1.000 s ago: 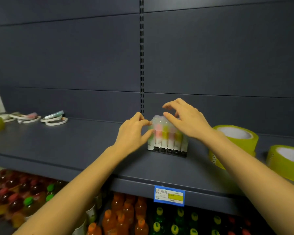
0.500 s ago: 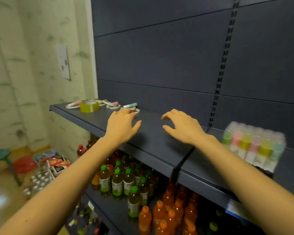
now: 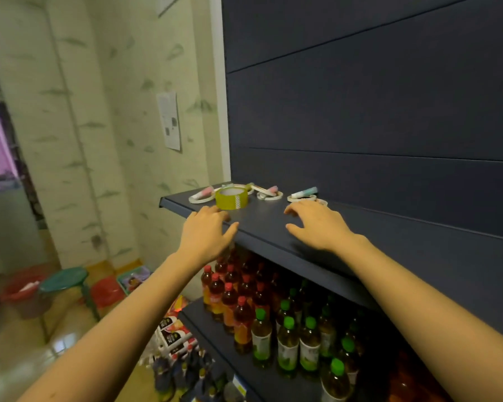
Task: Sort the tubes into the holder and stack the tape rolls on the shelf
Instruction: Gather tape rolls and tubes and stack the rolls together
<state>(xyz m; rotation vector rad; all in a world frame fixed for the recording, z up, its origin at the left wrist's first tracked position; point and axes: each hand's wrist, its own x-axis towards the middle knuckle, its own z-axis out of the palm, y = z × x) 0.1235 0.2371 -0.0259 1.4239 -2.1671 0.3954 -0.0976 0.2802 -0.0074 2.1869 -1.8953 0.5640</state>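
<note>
A yellow-green tape roll stands at the left end of the dark shelf. Around it lie thin white tape rolls and loose tubes: a pink one, another pink one and a green-capped one. My left hand hovers empty at the shelf's front edge, just short of the yellow-green roll, fingers loosely spread. Further right, my right hand hangs empty over the shelf, near a white roll. The tube holder is out of view.
Below the shelf, bottles with red caps and green caps fill a lower shelf. A green stool and red basins stand on the floor to the left. The shelf's dark back panel rises behind.
The view has swung left, away from the tube holder and the big rolls. Both hands let go of the tubes and moved left along the shelf toward the loose rolls and tubes.
</note>
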